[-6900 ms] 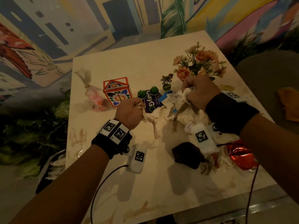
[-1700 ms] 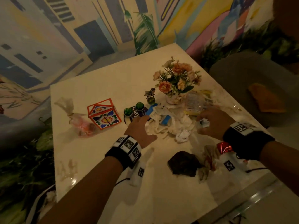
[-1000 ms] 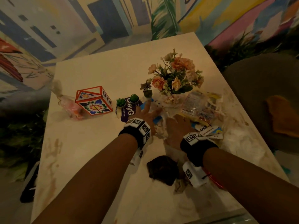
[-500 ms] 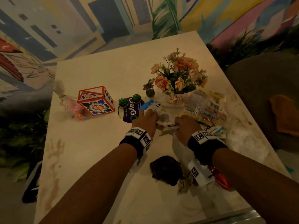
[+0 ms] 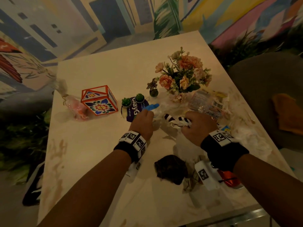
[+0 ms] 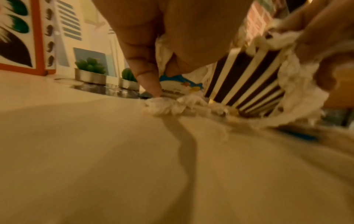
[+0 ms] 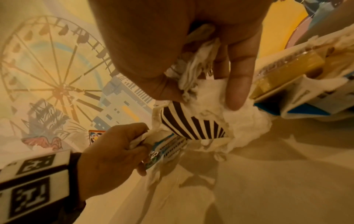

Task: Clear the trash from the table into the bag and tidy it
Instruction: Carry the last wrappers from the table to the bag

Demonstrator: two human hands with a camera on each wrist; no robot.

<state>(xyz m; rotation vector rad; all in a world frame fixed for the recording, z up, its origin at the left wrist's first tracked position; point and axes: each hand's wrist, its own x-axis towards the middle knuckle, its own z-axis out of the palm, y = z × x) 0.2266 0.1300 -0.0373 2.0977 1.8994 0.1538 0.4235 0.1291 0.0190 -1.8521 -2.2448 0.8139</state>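
The trash, crumpled tissue (image 7: 247, 121) round a striped cup (image 5: 177, 119) and a blue wrapper (image 5: 151, 106), lies on the tabletop (image 5: 98, 153) just in front of the flowers (image 5: 182, 74). To lift it well, I judge both hands should squeeze inward and scoop under the loose tissue so nothing trails. The left hand (image 5: 143, 122) pinches tissue and wrapper on the flowers' left side. The right hand (image 5: 199, 126) clenches tissue over the cup. The bag is not surely seen.
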